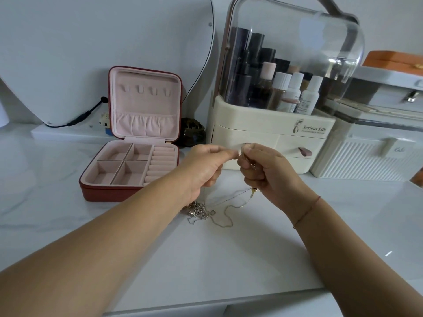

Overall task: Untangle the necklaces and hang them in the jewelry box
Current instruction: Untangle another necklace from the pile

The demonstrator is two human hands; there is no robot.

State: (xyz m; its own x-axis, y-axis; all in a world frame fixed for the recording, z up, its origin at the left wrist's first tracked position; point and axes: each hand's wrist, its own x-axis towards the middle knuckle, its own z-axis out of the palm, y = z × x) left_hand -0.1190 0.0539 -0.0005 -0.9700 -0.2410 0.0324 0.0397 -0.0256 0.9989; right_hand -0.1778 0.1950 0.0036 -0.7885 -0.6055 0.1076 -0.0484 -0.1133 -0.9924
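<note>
- The jewelry box is the landmark here: red outside and pink inside, it stands open on the white worktop, with its lid propped upright behind the tray.
- A row of small hooks runs across the upper part of the box's lid above a gathered pocket, and nothing hangs on them.
- The necklaces lie in a silvery tangle on the worktop, just right of the box's front corner and nearer the person than the box.
- A thin chain rises from that tangle, up and away from the box, to the right hand.
- The left hand is raised just right of the box's tray. Its grip is closed, with thumb and forefinger pinched together on a fine bit of chain (too thin to see clearly at the fingertips).
- The right hand is further right of the box, fingertip to fingertip with the left. Its grip is also closed, with the fingers curled and the chain pinched at the top, and a small gold piece hangs below the fist.
- A red thread bracelet circles the right wrist.
- Well to the right of the box stands a cream cosmetics organiser with a clear dome, full of bottles.
- A dark round object sits behind the box's right corner, between the box and the organiser.
</note>
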